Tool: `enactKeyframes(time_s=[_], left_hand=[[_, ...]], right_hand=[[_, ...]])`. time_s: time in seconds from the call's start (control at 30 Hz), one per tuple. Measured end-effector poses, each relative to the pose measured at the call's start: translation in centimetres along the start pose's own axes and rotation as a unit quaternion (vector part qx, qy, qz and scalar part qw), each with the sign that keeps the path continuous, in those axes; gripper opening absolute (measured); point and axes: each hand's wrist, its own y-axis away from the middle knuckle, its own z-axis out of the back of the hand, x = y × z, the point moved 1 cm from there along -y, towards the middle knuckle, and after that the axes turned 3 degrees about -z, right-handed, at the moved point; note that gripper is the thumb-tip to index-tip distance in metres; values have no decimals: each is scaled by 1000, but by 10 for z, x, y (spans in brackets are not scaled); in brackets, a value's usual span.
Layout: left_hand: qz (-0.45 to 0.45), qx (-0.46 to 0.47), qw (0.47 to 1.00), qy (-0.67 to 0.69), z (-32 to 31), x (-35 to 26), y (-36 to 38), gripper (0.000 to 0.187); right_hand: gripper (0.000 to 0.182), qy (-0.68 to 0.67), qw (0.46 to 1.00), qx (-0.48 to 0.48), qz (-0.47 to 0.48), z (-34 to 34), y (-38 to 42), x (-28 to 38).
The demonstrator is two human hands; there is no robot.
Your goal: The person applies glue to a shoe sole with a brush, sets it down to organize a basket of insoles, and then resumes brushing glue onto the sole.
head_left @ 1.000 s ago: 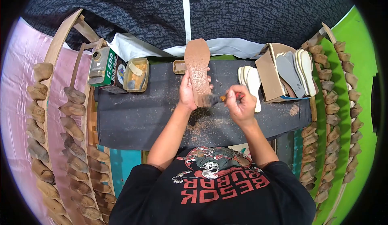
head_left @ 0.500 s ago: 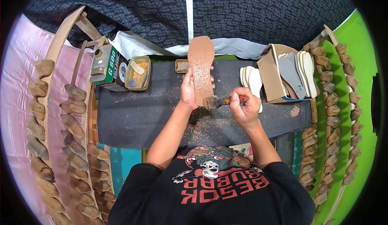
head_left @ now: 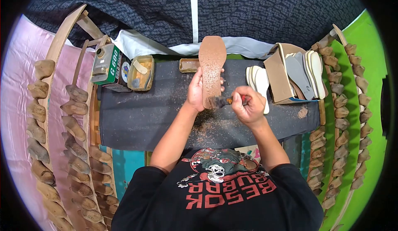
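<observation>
A brown shoe sole is upright in my left hand, with the thumb along its left edge and fingertips showing at its right edge. Wet-looking, rough patches cover its middle and lower part. My right hand is closed around the handle of a brush. The dark bristles touch the lower end of the sole, near its heel.
A green-and-black metal can and a tray with a scraper stand at the left. A small container sits behind. White soles lie beside a cardboard box of soles. Racks of wooden lasts flank the table.
The sole and my left hand have shifted slightly right, and the sole is turned a little. The brush has moved slightly up and right and stays against the sole's lower end.
</observation>
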Motion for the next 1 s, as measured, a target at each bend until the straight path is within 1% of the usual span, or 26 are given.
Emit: enactKeyframes(time_s=[0.03,0.07,0.1,0.2,0.23,0.3,0.33,0.4,0.47,0.53,0.57,0.63,0.7,0.77,0.83,0.93,0.97,1.0], left_hand=[[3,2,1000,-1,0,2,-1,56],[12,-19,1000,-3,1,5,-2,58],[21,-40,999,-4,-1,6,-3,60],[12,-59,998,-24,-9,8,-1,61],[9,-59,998,-24,-6,6,-2,61],[13,-1,1000,24,0,0,-3,61],[11,-1,1000,26,1,-2,-2,61],[-23,-4,1000,16,3,-5,0,56],[-20,-5,1000,23,4,-5,1,56],[15,51,998,36,3,-3,1,57],[16,52,998,35,2,1,1,57],[10,-66,998,9,-16,6,5,58],[11,-70,998,4,-14,8,4,57],[8,-74,997,-1,-5,7,3,57],[10,-8,1000,17,4,1,2,57],[-16,-7,1000,6,5,-2,5,57],[-17,-12,1000,-1,3,-2,6,57],[-14,-12,1000,-1,4,1,6,57]], right_hand=[[7,6,999,-31,10,-2,-6,0],[8,12,998,-62,20,-3,-11,-2],[9,28,997,-65,13,-3,-14,-5],[9,27,995,-92,24,-7,-17,-5],[9,26,995,-90,26,-7,-15,-2],[8,15,999,-43,1,-5,-6,6],[8,15,999,-40,2,-5,-1,9],[8,-4,1000,2,4,-7,5,11],[8,1,1000,4,6,-6,2,11],[8,11,999,-45,2,-5,-7,9],[9,26,996,-82,27,-7,-12,3],[9,21,995,-94,10,-6,-21,-4],[8,10,995,-103,-14,-5,-23,-5],[8,12,996,-89,-9,-5,-16,-2],[7,19,998,-55,-19,-6,-2,2],[7,6,1000,-20,-5,-8,9,7],[7,6,1000,-21,-7,-9,7,7],[7,5,999,-42,-12,-10,2,6]])
